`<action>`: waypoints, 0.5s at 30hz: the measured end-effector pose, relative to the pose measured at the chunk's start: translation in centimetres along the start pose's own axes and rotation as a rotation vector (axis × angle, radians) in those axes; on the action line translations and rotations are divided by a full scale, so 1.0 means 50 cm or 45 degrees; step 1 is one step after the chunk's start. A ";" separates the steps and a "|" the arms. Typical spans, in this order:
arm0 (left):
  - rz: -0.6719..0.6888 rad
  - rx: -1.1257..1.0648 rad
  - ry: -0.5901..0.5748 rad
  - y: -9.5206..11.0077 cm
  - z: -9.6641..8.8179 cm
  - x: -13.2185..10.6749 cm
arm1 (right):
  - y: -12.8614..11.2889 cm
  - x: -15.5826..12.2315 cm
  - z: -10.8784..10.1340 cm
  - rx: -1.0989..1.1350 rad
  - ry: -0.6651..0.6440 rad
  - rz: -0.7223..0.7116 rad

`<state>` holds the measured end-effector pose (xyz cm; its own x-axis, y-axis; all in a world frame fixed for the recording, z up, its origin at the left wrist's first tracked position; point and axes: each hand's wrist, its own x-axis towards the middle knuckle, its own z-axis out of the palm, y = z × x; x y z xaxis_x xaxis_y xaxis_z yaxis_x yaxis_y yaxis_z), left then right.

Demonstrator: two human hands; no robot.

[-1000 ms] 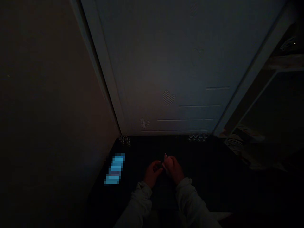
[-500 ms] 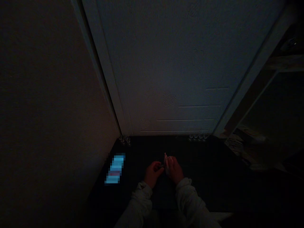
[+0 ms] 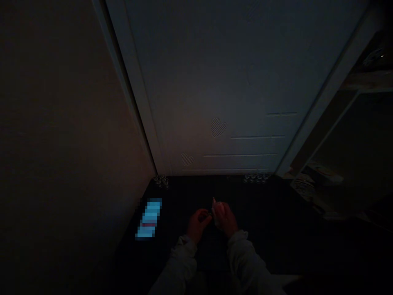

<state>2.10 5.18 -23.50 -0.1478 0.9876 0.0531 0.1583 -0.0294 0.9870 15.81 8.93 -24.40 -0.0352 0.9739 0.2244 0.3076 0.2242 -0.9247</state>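
The room is very dark. My left hand point(image 3: 198, 224) and my right hand point(image 3: 224, 219) meet over a dark surface point(image 3: 260, 229), both in pale sleeves. Each hand has its fingers curled and pinched together around a small pale thing point(image 3: 214, 202) that pokes up above the right hand. It is too dim and small to name. A lit phone screen point(image 3: 149, 218) glows blue to the left of my left hand, lying flat on the surface.
A pale door point(image 3: 221, 90) with heart marks stands straight ahead, and a wall point(image 3: 61, 143) closes the left side. Small shiny clusters point(image 3: 161, 180) sit at the door's foot, left and right. Cluttered shelves point(image 3: 322, 180) rise on the right.
Almost nothing differs: both hands stay together at the same spot, with only slight finger shifts. The picture on the phone screen has changed a little.
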 end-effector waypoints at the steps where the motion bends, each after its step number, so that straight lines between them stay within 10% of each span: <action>1: 0.002 -0.002 -0.002 0.001 0.000 0.000 | -0.001 0.000 0.000 -0.017 -0.008 -0.004; 15: 0.003 -0.005 -0.005 0.002 0.003 -0.001 | 0.000 0.003 0.004 -0.091 0.007 -0.075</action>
<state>2.26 5.15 -23.43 -0.1436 0.9881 0.0546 0.1544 -0.0321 0.9875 15.60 9.09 -24.42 -0.0499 0.9588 0.2796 0.3719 0.2776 -0.8858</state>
